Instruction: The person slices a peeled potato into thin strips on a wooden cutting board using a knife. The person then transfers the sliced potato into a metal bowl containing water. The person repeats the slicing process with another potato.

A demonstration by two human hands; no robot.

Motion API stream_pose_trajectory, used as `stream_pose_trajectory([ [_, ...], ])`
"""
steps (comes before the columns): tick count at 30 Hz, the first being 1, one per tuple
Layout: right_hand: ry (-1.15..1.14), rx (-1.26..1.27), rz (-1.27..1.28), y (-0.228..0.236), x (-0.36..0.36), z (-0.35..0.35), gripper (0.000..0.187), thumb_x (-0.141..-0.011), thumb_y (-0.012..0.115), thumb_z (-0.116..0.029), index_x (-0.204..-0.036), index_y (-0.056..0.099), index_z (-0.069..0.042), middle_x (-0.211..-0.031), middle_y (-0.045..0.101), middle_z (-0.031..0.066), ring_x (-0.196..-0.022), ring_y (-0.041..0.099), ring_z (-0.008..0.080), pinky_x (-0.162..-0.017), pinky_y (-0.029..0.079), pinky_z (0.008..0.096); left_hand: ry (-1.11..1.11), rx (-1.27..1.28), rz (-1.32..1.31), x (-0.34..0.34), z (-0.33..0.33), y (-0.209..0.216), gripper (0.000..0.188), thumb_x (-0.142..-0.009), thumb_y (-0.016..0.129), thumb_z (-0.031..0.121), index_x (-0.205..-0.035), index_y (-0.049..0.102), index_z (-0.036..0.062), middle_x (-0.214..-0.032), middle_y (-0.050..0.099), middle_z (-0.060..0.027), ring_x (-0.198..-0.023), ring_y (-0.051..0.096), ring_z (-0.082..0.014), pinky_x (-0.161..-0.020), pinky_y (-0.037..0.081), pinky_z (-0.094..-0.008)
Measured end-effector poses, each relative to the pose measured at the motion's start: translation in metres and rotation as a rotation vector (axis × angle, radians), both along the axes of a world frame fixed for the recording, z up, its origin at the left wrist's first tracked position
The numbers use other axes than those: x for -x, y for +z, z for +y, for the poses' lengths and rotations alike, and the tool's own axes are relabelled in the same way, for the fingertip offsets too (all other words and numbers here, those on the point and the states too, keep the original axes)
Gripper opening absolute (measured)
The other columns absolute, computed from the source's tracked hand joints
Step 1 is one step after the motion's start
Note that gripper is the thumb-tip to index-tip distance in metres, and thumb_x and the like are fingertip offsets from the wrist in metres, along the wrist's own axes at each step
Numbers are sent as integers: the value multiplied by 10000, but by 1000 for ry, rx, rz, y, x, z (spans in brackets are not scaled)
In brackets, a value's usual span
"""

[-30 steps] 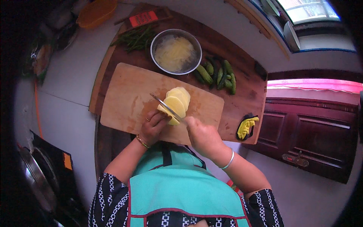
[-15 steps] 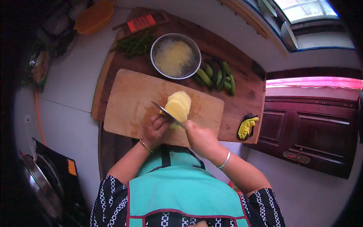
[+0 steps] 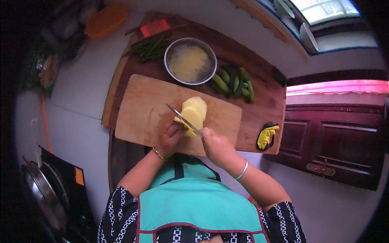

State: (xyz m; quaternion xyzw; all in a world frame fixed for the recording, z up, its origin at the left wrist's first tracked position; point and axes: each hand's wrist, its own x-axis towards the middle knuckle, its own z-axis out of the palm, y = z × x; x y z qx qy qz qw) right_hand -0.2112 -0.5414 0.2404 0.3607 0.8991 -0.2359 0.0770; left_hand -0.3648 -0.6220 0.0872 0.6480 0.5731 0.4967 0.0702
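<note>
My right hand (image 3: 218, 148) grips the handle of a knife (image 3: 181, 116), whose blade slants up and left across a stack of pale yellow potato slices (image 3: 195, 108). The slices overlap in a leaning row on a wooden cutting board (image 3: 139, 101). My left hand (image 3: 171, 137) has its fingers bent against the near left side of the potato, beside the blade. A few cut yellow strips show by those fingertips, left of the knife. The fingertips are partly hidden by shadow.
Beyond the board stands a metal bowl (image 3: 191, 60) of yellow shreds, apparently in liquid. Several cucumbers (image 3: 221, 84) lie right of it, long green vegetables (image 3: 150, 48) left, near a red slotted tool (image 3: 155, 27). A yellow and black cloth (image 3: 267, 137) sits by the right edge.
The knife has tilted and its tip has lifted slightly from the potato's left end. More yellow strips show beside my left fingers. The whole view has shifted a little.
</note>
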Motion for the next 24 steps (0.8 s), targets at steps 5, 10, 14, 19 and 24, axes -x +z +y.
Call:
stream_pose_trajectory([
  [5, 14, -15, -47, 16, -17, -6, 113, -853, 485, -70, -941, 424, -36, -797, 572, 216, -659, 589, 418, -591, 482, 492, 63, -5, 52, -1, 3, 10, 280, -727, 637, 7, -1002, 663, 46, -1088, 592, -90, -1065, 534, -283, -895, 475, -358],
  [10, 26, -3, -68, 15, -21, -4, 110, -840, 475, -54, -935, 421, -36, -789, 574, 215, -645, 591, 417, -581, 482, 494, 63, -18, 64, 1, 3, 7, 260, -733, 645, 16, -990, 665, 52, -1081, 588, -81, -1044, 536, -273, -881, 479, -353],
  [14, 6, 69, -129, 0, -8, 0, 193, -833, 464, -34, -1024, 443, -46, -836, 597, 220, -662, 598, 416, -587, 484, 496, 43, -63, 88, 0, 2, 5, 272, -730, 657, 19, -999, 654, 63, -1081, 578, -79, -1036, 531, -269, -882, 478, -353],
  [19, -57, 122, -35, -47, -24, 2, 249, -832, 466, -27, -1079, 454, -59, -854, 605, 218, -674, 602, 414, -594, 486, 496, 9, -57, 24, -2, 3, 8, 320, -725, 661, 18, -1040, 626, 64, -1090, 559, -81, -1040, 523, -274, -889, 474, -358],
  [24, 27, 10, -28, -25, -16, -3, 209, -821, 469, -28, -1021, 408, -22, -836, 581, 215, -662, 617, 389, -570, 495, 481, 41, -35, 38, -1, 1, 10, 295, -724, 665, 9, -1014, 651, 56, -1073, 583, -80, -1021, 543, -276, -880, 477, -358],
])
